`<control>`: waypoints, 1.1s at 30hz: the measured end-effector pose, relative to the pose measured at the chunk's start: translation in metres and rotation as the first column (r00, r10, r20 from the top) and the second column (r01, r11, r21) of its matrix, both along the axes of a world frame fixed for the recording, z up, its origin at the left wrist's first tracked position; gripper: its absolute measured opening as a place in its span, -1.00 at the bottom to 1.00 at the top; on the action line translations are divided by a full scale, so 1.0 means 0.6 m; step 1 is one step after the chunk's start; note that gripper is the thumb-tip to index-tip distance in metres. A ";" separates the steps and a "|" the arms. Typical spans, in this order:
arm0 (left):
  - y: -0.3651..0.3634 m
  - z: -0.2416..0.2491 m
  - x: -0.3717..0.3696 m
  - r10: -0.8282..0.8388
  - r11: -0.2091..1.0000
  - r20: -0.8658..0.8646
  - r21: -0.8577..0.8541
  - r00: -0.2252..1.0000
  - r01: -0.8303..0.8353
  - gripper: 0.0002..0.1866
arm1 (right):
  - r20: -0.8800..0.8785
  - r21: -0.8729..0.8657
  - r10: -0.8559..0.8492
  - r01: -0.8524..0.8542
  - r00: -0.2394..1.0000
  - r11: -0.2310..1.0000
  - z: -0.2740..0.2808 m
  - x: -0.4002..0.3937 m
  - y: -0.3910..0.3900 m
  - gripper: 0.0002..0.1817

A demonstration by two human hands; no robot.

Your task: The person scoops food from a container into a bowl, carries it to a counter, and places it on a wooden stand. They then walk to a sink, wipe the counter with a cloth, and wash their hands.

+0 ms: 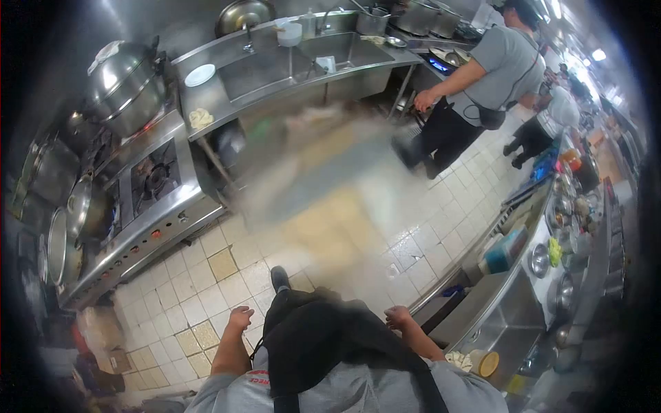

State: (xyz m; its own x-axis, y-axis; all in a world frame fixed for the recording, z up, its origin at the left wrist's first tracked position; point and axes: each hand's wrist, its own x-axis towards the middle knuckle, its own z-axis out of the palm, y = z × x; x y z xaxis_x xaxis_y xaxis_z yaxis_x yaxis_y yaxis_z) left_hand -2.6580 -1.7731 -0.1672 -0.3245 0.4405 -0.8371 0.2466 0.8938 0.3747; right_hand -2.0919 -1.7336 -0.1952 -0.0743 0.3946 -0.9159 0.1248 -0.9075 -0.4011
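My left hand hangs at the left side of my black apron, over the tiled floor, its fingers curled in and nothing seen in them. On the other side of the apron, my right hand is also loosely closed, with nothing visible in it. Neither hand touches an object. The right one is nearer the steel counter on the right. A large blurred smear covers the middle of the view and hides part of the floor.
A stove with a large pot stands at the left. Sinks line the back. A person in grey stands by a lit burner; another person is farther right. Metal bowls sit on the right counter.
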 end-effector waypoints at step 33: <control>-0.049 -0.037 -0.015 -0.145 0.988 -0.034 0.042 0.989 0.146 -0.60 | 0.257 0.104 0.060 -0.090 0.965 0.990 0.036 -0.040 -0.007 -0.77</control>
State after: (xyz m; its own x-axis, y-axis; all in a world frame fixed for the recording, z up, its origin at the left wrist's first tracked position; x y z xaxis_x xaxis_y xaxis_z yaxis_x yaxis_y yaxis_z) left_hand -2.6669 -1.8023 -0.1897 -0.2797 0.5212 -0.8063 0.3847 0.8303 0.4033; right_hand -2.1157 -1.7376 -0.1735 0.1201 0.4998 -0.8578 0.3015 -0.8416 -0.4481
